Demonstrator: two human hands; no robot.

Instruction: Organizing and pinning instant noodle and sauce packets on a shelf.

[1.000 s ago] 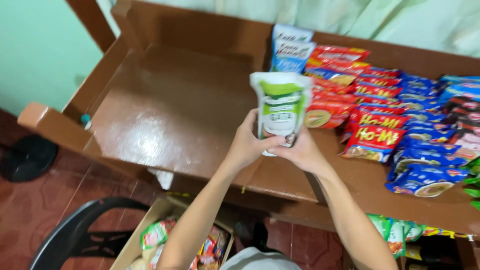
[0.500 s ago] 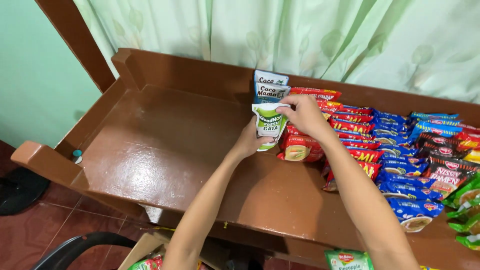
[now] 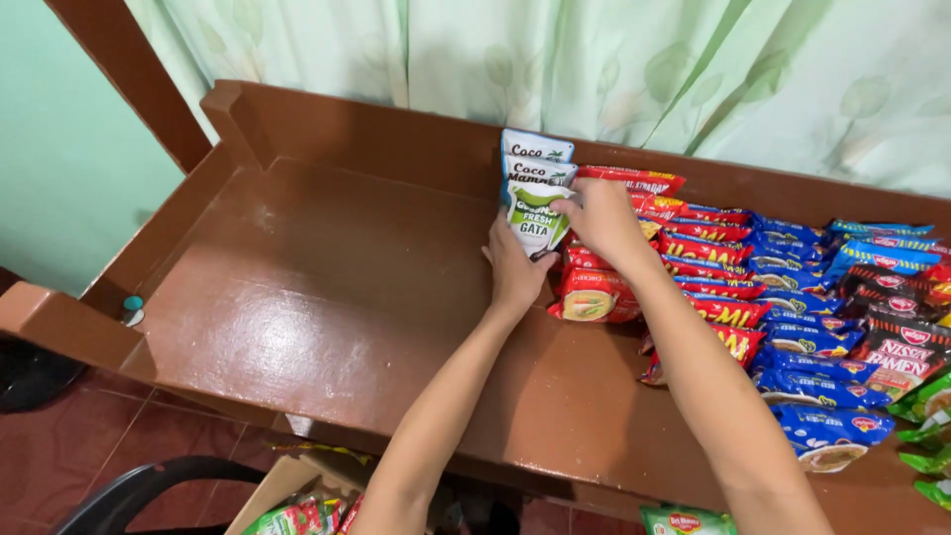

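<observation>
Both hands set a white-and-green pouch (image 3: 536, 220) upright at the left end of the packet rows.

The pouch stands on the brown worktop (image 3: 327, 297), in front of two similar white pouches (image 3: 536, 159) lined up toward the far rail. The left hand (image 3: 515, 269) presses its near left side, grip closed on it; the right hand (image 3: 601, 220) clamps its right edge from above. Just right lie rows of red noodle packets (image 3: 693, 267), then blue packets (image 3: 807, 347). A green curtain (image 3: 594, 69) hangs beyond.
</observation>
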